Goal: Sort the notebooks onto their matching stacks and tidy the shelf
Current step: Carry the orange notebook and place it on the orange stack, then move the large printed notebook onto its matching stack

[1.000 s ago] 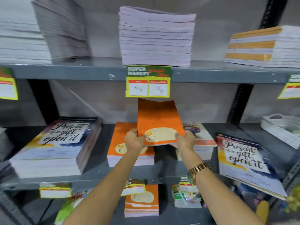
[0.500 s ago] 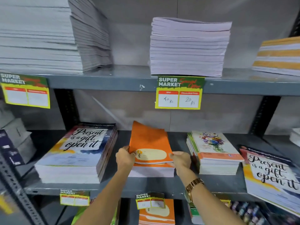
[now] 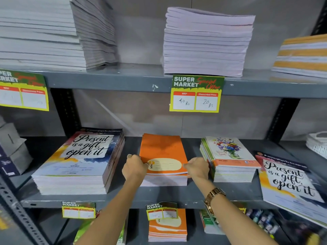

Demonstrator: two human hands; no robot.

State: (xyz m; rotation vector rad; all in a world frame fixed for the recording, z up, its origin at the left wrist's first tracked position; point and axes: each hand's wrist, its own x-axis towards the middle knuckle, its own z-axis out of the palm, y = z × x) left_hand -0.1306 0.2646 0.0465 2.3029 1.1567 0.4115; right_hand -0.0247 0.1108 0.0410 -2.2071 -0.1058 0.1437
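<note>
The shelf (image 3: 230, 195) is carrying three stacks; the orange stack (image 3: 163, 179) is sitting in the middle, between the "Present" stack (image 3: 77, 163) and the floral stack (image 3: 230, 163); the left hand (image 3: 135, 167) and right hand (image 3: 197, 167) are pinching the top orange notebook (image 3: 161, 149) by its near corners, lying flat on its stack.

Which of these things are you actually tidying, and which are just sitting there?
Part of the job:
- orange notebook stack, squared by left hand and right hand
- "Present is a gift" stack
- flower notebook stack
- loose "Present is a gift" notebook, lying askew

Just sitting there:
- price tag
- white basket
- grey box
</note>
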